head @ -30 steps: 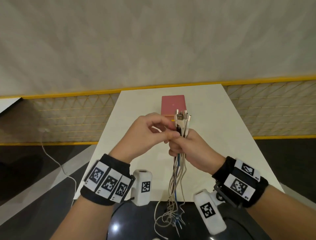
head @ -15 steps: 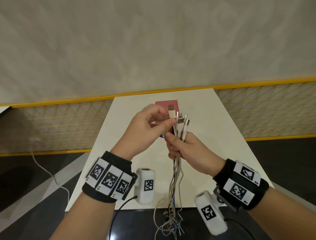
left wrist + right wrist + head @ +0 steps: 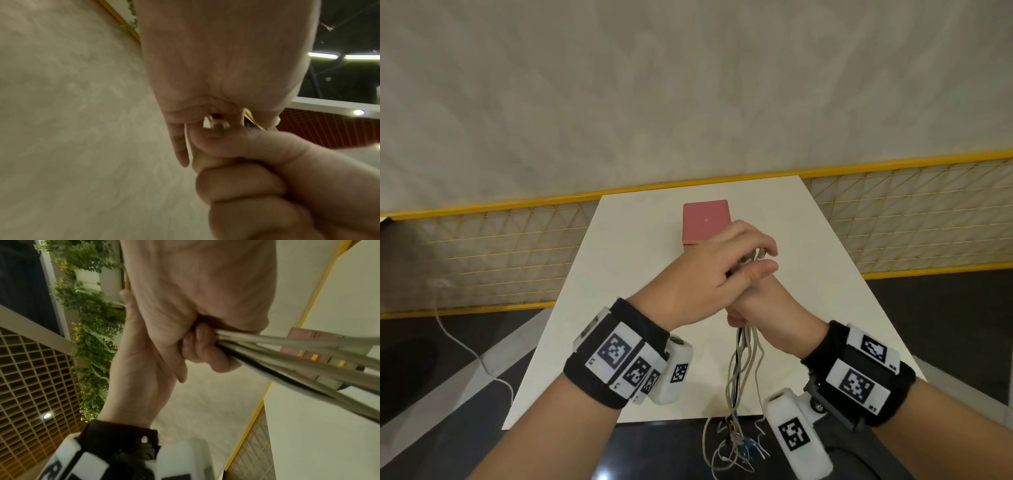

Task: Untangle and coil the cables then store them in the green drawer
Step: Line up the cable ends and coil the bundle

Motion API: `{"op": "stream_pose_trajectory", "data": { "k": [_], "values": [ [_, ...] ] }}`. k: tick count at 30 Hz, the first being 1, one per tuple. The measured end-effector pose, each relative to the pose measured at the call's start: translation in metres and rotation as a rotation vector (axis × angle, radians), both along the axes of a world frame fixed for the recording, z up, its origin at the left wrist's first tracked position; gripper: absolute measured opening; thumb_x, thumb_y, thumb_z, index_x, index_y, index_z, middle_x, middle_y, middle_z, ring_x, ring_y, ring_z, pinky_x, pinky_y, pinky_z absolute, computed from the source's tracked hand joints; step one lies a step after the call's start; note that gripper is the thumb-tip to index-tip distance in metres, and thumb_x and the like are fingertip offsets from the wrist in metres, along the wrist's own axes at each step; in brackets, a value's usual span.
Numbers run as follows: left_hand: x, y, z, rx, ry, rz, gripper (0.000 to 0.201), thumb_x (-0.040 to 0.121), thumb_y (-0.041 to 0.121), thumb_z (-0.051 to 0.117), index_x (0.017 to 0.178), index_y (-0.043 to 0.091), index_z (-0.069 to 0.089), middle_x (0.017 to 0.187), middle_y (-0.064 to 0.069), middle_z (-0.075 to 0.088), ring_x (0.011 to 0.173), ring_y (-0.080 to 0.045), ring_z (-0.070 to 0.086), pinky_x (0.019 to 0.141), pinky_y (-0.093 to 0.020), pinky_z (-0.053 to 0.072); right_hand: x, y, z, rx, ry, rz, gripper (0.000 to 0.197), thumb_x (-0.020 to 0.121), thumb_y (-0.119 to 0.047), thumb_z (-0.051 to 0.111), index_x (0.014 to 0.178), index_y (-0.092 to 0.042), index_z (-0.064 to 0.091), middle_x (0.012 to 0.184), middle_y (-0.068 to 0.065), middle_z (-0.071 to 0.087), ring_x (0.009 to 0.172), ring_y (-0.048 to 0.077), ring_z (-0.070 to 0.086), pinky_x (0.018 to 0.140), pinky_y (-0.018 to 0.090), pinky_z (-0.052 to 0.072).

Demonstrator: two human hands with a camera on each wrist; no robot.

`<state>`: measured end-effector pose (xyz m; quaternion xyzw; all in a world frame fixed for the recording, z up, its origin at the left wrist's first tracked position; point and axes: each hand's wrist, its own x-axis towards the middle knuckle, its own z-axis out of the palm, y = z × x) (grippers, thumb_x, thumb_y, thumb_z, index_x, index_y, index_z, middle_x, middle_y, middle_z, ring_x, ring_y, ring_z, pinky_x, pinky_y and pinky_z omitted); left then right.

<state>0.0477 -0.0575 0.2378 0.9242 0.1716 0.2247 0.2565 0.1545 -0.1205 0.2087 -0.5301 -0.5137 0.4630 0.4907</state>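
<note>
A bundle of white, grey, black and blue cables [image 3: 743,370] hangs from my right hand [image 3: 756,308], which grips it in a fist above the table. The loose tails dangle in a tangle [image 3: 736,445] past the table's near edge. My left hand [image 3: 763,257] curls over the top of the bundle, its thumb and fingers closed round the plug ends [image 3: 751,257]. In the left wrist view one plug [image 3: 216,124] peeks out between my palm and the right fist [image 3: 257,178]. The right wrist view shows the cables [image 3: 308,356] leaving my grip.
A small drawer unit with a pink top [image 3: 705,221] stands on the white table [image 3: 619,308] just beyond my hands. In the right wrist view it shows pink and pale green drawer fronts [image 3: 329,382] with yellow handles. A yellow mesh fence [image 3: 500,246] runs behind the table.
My left hand has gone from pinching one plug beside the bundle to closing over all the plug tips. The right hand keeps its grip on the bundle.
</note>
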Motion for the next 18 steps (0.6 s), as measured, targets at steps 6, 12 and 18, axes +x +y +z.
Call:
{"op": "stream_pose_trajectory", "data": {
  "k": [6, 12, 18],
  "values": [
    [0.012, 0.010, -0.008, 0.049, -0.130, 0.172, 0.027, 0.096, 0.034, 0.056, 0.088, 0.009, 0.064, 0.087, -0.004, 0.050, 0.078, -0.020, 0.052, 0.075, -0.040, 0.045, -0.008, 0.008, 0.002, 0.081, 0.002, -0.046, 0.020, 0.071, 0.004, 0.053, 0.079, -0.015, 0.050, 0.065, -0.012, 0.049, 0.050, -0.001, 0.045, 0.042, 0.017, 0.034],
    [0.013, 0.018, -0.006, 0.169, -0.204, 0.238, 0.030, 0.097, 0.032, 0.054, 0.079, 0.010, 0.064, 0.079, -0.002, 0.053, 0.069, -0.022, 0.054, 0.066, -0.043, 0.047, -0.003, 0.015, 0.007, -0.015, 0.065, 0.080, 0.035, 0.068, 0.018, 0.058, 0.069, -0.015, 0.048, 0.059, -0.010, 0.044, 0.051, 0.004, 0.036, 0.042, 0.018, 0.030],
    [0.014, 0.025, -0.016, 0.272, -0.217, 0.333, 0.033, 0.096, 0.033, 0.050, 0.072, 0.011, 0.057, 0.069, 0.003, 0.046, 0.060, -0.020, 0.048, 0.054, -0.041, 0.046, 0.003, 0.018, 0.005, -0.116, 0.070, 0.173, 0.026, 0.067, 0.014, 0.070, 0.080, -0.006, 0.059, 0.061, 0.003, 0.044, 0.054, 0.009, 0.042, 0.047, 0.020, 0.033]
  ]
}}
